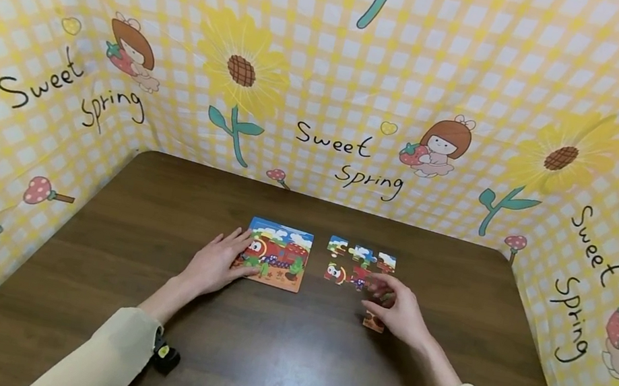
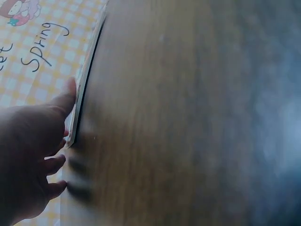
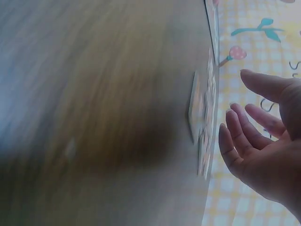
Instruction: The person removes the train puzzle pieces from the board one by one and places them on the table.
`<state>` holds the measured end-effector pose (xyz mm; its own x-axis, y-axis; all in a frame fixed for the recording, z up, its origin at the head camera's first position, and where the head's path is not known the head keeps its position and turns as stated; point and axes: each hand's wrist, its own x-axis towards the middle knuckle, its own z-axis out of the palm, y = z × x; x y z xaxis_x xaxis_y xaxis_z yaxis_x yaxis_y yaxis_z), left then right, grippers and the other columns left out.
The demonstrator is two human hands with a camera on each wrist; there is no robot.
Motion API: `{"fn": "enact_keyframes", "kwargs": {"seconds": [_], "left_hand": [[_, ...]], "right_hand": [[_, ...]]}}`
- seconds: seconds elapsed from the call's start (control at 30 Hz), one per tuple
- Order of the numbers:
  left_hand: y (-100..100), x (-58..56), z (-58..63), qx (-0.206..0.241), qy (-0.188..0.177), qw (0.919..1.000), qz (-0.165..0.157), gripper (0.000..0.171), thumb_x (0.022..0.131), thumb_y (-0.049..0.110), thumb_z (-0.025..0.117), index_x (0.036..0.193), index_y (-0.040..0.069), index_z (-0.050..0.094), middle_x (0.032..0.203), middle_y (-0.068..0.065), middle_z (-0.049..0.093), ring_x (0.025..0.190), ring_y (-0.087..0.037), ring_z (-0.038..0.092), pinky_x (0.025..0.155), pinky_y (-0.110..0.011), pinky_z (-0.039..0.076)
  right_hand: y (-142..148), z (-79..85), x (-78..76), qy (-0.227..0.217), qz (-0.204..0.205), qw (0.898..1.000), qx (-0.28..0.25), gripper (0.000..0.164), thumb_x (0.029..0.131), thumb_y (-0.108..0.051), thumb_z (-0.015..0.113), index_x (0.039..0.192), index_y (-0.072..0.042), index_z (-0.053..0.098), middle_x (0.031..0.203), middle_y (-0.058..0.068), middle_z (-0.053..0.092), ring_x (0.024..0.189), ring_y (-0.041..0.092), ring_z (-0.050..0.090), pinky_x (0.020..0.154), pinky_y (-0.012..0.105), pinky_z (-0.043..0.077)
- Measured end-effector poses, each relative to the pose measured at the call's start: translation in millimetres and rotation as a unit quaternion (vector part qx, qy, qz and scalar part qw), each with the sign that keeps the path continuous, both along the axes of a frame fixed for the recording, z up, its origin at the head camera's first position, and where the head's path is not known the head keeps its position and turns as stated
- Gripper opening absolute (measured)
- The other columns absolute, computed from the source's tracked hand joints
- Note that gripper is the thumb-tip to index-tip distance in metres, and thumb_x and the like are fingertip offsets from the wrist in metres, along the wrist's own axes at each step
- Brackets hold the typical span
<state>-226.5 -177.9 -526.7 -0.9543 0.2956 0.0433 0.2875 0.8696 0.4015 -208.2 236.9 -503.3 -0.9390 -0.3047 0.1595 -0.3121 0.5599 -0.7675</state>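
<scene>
A rectangular jigsaw puzzle board [image 1: 287,254] lies flat on the table, its picture showing a red cartoon train under blue sky. My left hand [image 1: 217,261] rests on its left side, fingers spread over the edge; the left wrist view shows the thumb along the board's near edge. Right of the board lie several loose puzzle pieces [image 1: 335,273] in rough rows. Over their right side hovers my right hand [image 1: 402,311], thumb apart from loosely bent fingers and nothing between them. An orange-brown piece [image 1: 374,323] lies below its thumb. Part of the pieces is hidden by this hand.
The dark wooden table [image 1: 161,195] is enclosed at the back and both sides by a yellow checked cloth [image 1: 327,87] printed with flowers and lettering. Both wrists wear a black strapped device, such as the left one [image 1: 165,355].
</scene>
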Motion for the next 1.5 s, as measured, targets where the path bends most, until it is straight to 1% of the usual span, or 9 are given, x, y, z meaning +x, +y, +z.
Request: {"fn": "enact_keyframes", "kwargs": {"seconds": [0.27, 0.37, 0.47, 0.53, 0.73, 0.93, 1.23, 1.33, 1.5], "left_hand": [[-16.5, 3.0, 0.4, 0.007, 0.005, 0.9999, -0.006, 0.073, 0.110, 0.043, 0.067, 0.167, 0.001, 0.046, 0.178, -0.022, 0.036, 0.168, -0.046, 0.030, 0.134, -0.070, 0.027], [-21.6, 4.2, 1.0, 0.003, 0.008, 0.9999, -0.009, 0.076, 0.109, 0.043, 0.068, 0.167, 0.000, 0.044, 0.177, -0.023, 0.036, 0.168, -0.047, 0.028, 0.133, -0.073, 0.026], [-24.2, 4.6, 0.0, -0.005, 0.007, 0.9999, -0.013, 0.078, 0.109, 0.044, 0.068, 0.168, 0.000, 0.041, 0.177, -0.023, 0.036, 0.168, -0.048, 0.027, 0.132, -0.074, 0.026], [-25.0, 4.6, -1.2, -0.006, 0.007, 0.9999, -0.014, 0.078, 0.109, 0.044, 0.068, 0.169, 0.000, 0.040, 0.178, -0.023, 0.036, 0.168, -0.048, 0.027, 0.132, -0.075, 0.025], [-22.5, 5.2, -3.9, 0.000, 0.010, 0.9999, -0.014, 0.081, 0.109, 0.046, 0.068, 0.170, 0.001, 0.039, 0.178, -0.022, 0.036, 0.168, -0.048, 0.028, 0.133, -0.074, 0.025], [-23.8, 6.3, -6.8, 0.009, 0.011, 0.9999, -0.007, 0.083, 0.107, 0.047, 0.069, 0.170, 0.002, 0.039, 0.177, -0.022, 0.037, 0.167, -0.048, 0.028, 0.134, -0.073, 0.023], [-26.9, -0.6, -18.3, 0.030, 0.001, 0.9993, -0.021, 0.085, 0.107, 0.056, 0.065, 0.171, 0.008, 0.039, 0.179, -0.021, 0.034, 0.169, -0.047, 0.023, 0.135, -0.074, 0.017], [-26.5, 0.2, -16.5, 0.026, 0.000, 0.9995, -0.015, 0.083, 0.107, 0.052, 0.068, 0.171, 0.008, 0.040, 0.179, -0.020, 0.034, 0.170, -0.046, 0.023, 0.135, -0.073, 0.017], [-22.1, 3.4, -11.1, 0.024, 0.008, 0.9996, -0.015, 0.081, 0.107, 0.048, 0.070, 0.169, 0.005, 0.042, 0.178, -0.023, 0.036, 0.168, -0.049, 0.026, 0.134, -0.074, 0.020]], "right_hand": [[-48.0, 0.9, -7.9, -0.002, 0.040, 0.999, 0.005, 0.053, 0.094, -0.001, 0.084, 0.143, 0.006, 0.066, 0.116, 0.023, 0.078, 0.101, 0.034, 0.075, 0.088, 0.041, 0.065], [-71.8, 0.5, -11.3, 0.002, 0.049, 0.999, 0.020, 0.056, 0.095, -0.003, 0.084, 0.147, 0.005, 0.064, 0.132, 0.025, 0.074, 0.108, 0.036, 0.076, 0.096, 0.050, 0.064], [-95.2, -1.5, -14.0, -0.008, 0.060, 0.998, 0.018, 0.063, 0.096, -0.004, 0.083, 0.153, 0.005, 0.059, 0.157, 0.029, 0.058, 0.119, 0.040, 0.074, 0.105, 0.056, 0.061], [-109.5, -3.7, -16.3, -0.016, 0.072, 0.997, 0.012, 0.066, 0.097, -0.005, 0.083, 0.156, 0.006, 0.055, 0.163, 0.029, 0.050, 0.125, 0.042, 0.071, 0.109, 0.058, 0.059], [-136.4, -13.0, -25.1, -0.049, 0.102, 0.994, -0.003, 0.062, 0.101, -0.010, 0.080, 0.156, 0.005, 0.056, 0.152, 0.024, 0.063, 0.130, 0.040, 0.069, 0.112, 0.055, 0.058], [-151.8, -18.6, -32.1, -0.031, 0.117, 0.992, 0.018, 0.054, 0.099, -0.010, 0.082, 0.148, 0.002, 0.065, 0.137, 0.019, 0.076, 0.120, 0.034, 0.074, 0.104, 0.048, 0.062], [-168.8, -15.7, -28.0, -0.054, 0.072, 0.996, 0.019, 0.051, 0.093, -0.012, 0.087, 0.142, -0.003, 0.073, 0.129, 0.017, 0.079, 0.112, 0.032, 0.074, 0.094, 0.042, 0.062], [-173.2, -17.3, -28.4, -0.056, 0.062, 0.996, 0.039, 0.056, 0.092, -0.017, 0.090, 0.144, -0.005, 0.073, 0.132, 0.016, 0.077, 0.115, 0.034, 0.069, 0.103, 0.045, 0.054], [-178.8, -15.1, -23.1, -0.065, 0.037, 0.996, 0.054, 0.058, 0.092, -0.020, 0.091, 0.145, -0.007, 0.072, 0.143, 0.018, 0.070, 0.129, 0.039, 0.056, 0.112, 0.062, 0.037]]}}
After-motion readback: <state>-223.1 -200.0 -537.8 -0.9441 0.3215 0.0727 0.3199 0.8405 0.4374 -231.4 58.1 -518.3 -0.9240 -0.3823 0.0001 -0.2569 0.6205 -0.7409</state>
